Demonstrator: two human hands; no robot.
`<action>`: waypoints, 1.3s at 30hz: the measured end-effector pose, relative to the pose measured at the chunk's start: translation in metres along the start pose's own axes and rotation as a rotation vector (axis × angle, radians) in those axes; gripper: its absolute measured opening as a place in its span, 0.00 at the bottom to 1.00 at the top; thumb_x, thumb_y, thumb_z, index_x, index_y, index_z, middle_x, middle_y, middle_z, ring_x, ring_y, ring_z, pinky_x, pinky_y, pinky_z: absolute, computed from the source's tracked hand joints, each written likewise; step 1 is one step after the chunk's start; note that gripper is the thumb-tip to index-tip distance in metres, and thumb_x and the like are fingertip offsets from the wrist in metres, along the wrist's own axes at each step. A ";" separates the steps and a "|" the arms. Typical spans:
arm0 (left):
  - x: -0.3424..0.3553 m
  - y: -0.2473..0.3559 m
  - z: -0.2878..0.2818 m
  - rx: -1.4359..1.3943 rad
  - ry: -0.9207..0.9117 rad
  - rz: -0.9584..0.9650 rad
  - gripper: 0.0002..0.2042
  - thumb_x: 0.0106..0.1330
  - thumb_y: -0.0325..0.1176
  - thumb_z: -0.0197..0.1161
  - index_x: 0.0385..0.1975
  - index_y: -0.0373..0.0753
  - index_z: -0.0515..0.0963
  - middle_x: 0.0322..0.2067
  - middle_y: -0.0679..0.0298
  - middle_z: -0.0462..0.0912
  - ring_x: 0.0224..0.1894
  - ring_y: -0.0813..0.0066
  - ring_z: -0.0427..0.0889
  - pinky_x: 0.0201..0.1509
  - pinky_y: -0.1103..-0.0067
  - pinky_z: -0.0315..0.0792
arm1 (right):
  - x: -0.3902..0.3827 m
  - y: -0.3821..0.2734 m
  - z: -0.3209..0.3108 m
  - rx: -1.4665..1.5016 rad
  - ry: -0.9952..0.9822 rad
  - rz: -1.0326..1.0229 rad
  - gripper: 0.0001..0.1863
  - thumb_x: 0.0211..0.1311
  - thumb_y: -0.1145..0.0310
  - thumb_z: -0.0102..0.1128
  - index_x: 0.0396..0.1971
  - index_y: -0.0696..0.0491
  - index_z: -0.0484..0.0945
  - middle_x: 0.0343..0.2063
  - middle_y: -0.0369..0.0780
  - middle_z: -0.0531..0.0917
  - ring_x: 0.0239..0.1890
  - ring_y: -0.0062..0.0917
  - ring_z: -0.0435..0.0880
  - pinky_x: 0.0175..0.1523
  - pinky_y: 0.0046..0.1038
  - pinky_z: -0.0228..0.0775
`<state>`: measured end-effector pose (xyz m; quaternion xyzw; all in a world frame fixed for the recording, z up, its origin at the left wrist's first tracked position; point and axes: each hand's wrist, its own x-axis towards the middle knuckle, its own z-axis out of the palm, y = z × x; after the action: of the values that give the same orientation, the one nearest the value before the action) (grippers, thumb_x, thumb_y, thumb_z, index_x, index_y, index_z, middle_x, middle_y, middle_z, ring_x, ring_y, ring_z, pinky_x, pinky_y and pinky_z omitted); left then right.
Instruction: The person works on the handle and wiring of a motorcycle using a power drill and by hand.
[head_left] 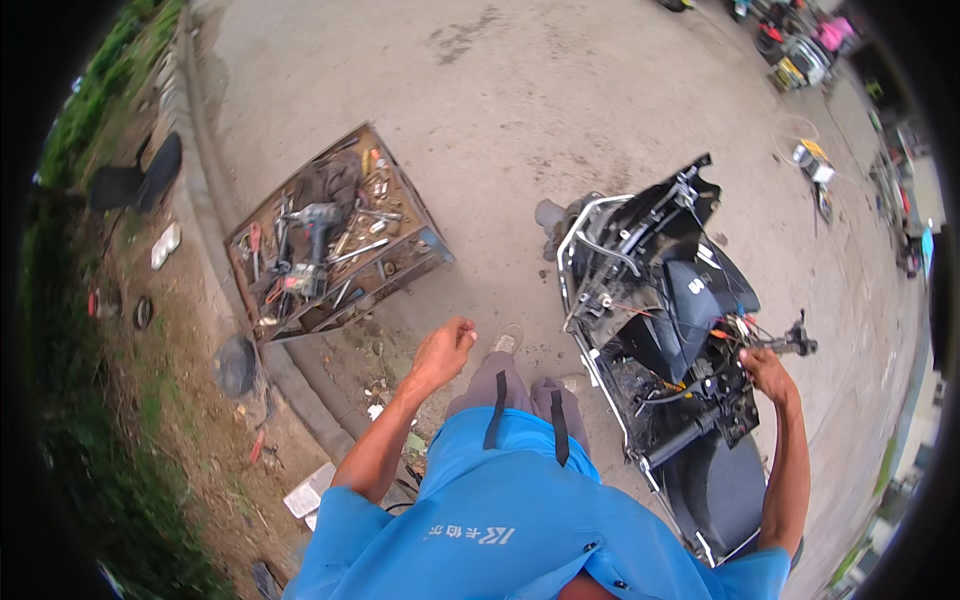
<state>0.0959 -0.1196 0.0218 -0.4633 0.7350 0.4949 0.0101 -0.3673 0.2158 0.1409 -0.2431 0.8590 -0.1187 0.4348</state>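
Note:
A partly stripped motor scooter (690, 300) stands to my right, its black panels and wiring exposed. At its handlebar (795, 341), my right hand (768, 376) is closed around the inner part, beside loose coloured wires (738, 328). My left hand (440, 357) hangs in front of my body with its fingers curled in. Whether something small is inside them cannot be made out. Nearest to that hand is an open metal tool box (425, 240) with a cordless impact wrench (318, 225), sockets and several hand tools in it.
Along the left runs a concrete kerb (205, 190), with dirt and grass beyond. A black chair seat (140, 180), a dark round object (235, 366) and a white block (310, 492) lie there. More vehicles (800, 60) stand at the far right.

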 end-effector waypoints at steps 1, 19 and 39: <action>0.003 0.018 0.002 -0.014 -0.051 0.015 0.15 0.68 0.36 0.57 0.47 0.31 0.77 0.40 0.48 0.84 0.45 0.56 0.85 0.50 0.68 0.75 | 0.000 0.004 -0.003 0.023 -0.019 -0.012 0.28 0.71 0.52 0.52 0.13 0.55 0.66 0.13 0.31 0.65 0.20 0.18 0.64 0.27 0.28 0.58; 0.046 0.329 0.194 0.531 -0.408 0.952 0.19 0.72 0.42 0.53 0.49 0.31 0.78 0.42 0.47 0.83 0.46 0.55 0.82 0.52 0.68 0.71 | -0.287 0.169 0.345 1.217 1.222 0.587 0.24 0.71 0.51 0.53 0.18 0.52 0.71 0.14 0.28 0.67 0.15 0.11 0.62 0.20 0.18 0.54; 0.058 0.366 0.282 0.934 -0.299 0.913 0.17 0.59 0.41 0.68 0.23 0.29 0.83 0.16 0.61 0.79 0.20 0.76 0.74 0.27 0.72 0.68 | -0.376 0.207 0.712 1.741 0.992 1.167 0.21 0.69 0.54 0.55 0.19 0.52 0.74 0.12 0.31 0.70 0.13 0.17 0.66 0.17 0.25 0.58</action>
<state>-0.3152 0.0789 0.1138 0.0208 0.9850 0.1385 0.1009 0.3298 0.5942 -0.1086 0.6448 0.5444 -0.5332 0.0591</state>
